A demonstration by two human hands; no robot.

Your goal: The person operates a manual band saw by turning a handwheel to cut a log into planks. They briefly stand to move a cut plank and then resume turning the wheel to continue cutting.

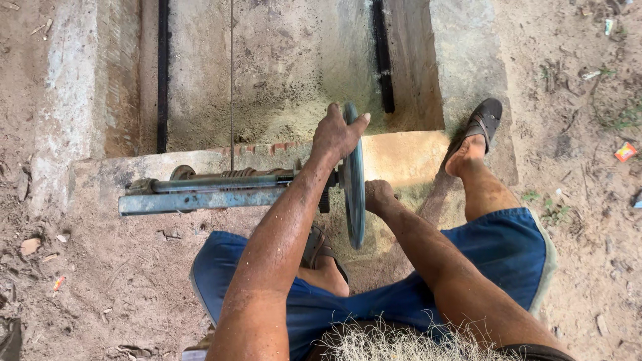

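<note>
1. Standing on edge at the end of a horizontal metal shaft, the grey-green handwheel (354,177) sits over the concrete ledge (401,150).
2. The left hand (336,134) closes over the wheel's top rim, fingers curled on its far side.
3. The right hand (378,196) wraps in a fist just right of the wheel, apparently gripping a handle hidden beneath it.
4. The shaft and steel frame (200,194) run left from the wheel.
5. Beyond the wheel lies a sunken concrete channel (281,73); a sandalled foot (476,134) rests to its right on the ledge.
</note>
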